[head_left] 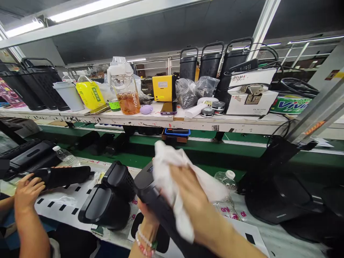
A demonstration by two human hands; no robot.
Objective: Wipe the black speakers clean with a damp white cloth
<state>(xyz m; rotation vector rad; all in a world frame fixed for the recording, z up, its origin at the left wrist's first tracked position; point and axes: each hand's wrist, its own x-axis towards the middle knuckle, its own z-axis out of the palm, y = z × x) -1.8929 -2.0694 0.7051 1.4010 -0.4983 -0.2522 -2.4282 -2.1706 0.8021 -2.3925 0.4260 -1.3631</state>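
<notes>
A long black plastic housing (pixel 166 215) is held up at a tilt in front of me, its rounded end pointing up and left. From underneath and the left, my left hand (pixel 148 212) grips it; most of the fingers are hidden behind it, and a bead bracelet circles the wrist. My right hand (pixel 188 184), slightly blurred by motion, presses a crumpled white cloth (pixel 172 161) against the housing's upper side. Two more black housings (pixel 107 206) stand close together on the bench to the left of my left hand.
At far left a co-worker's hand (pixel 28 193) holds another black part (pixel 67 177). Clear plastic bottles (pixel 230 175) stand beyond my right hand. Large black housings (pixel 279 200) sit at right. A shelf (pixel 188 123) above carries a jug (pixel 125 89), a yellow box (pixel 162 89) and cables.
</notes>
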